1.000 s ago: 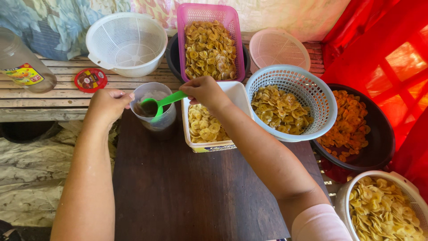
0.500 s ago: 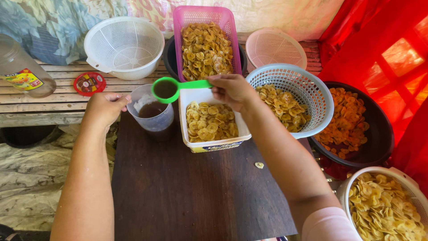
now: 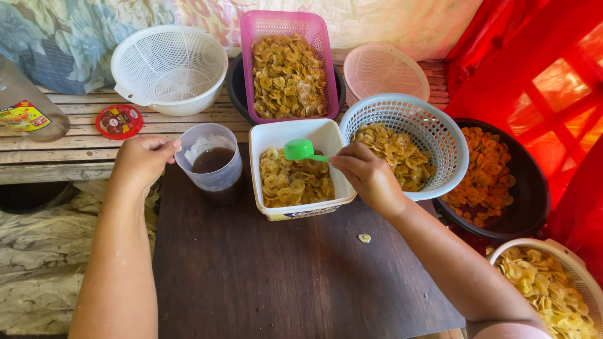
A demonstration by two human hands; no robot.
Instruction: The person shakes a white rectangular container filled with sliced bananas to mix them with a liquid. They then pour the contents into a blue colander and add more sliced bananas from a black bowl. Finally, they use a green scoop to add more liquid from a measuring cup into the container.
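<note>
My right hand (image 3: 367, 177) grips the handle of a green scoop (image 3: 300, 150), its bowl turned over above a white rectangular tub (image 3: 269, 135) filled with yellow chips (image 3: 295, 183). My left hand (image 3: 141, 159) holds the rim of a clear plastic cup (image 3: 210, 164) with dark brown liquid in it. The cup stands on a dark wooden board (image 3: 264, 276) just left of the tub.
A pink basket of chips (image 3: 289, 69) and an empty white colander (image 3: 168, 66) sit behind. A blue-white basket of chips (image 3: 414, 135), a black bowl of orange chips (image 3: 502, 182), a pink lid (image 3: 384, 70), a red lid (image 3: 119, 120), a bottle (image 3: 28, 113) and another chip basket (image 3: 553, 289) surround. One chip (image 3: 364, 238) lies loose.
My right hand lifted the green scoop out of the cup, carried it rightward and turned it over above the white tub. My left hand stayed on the cup.
</note>
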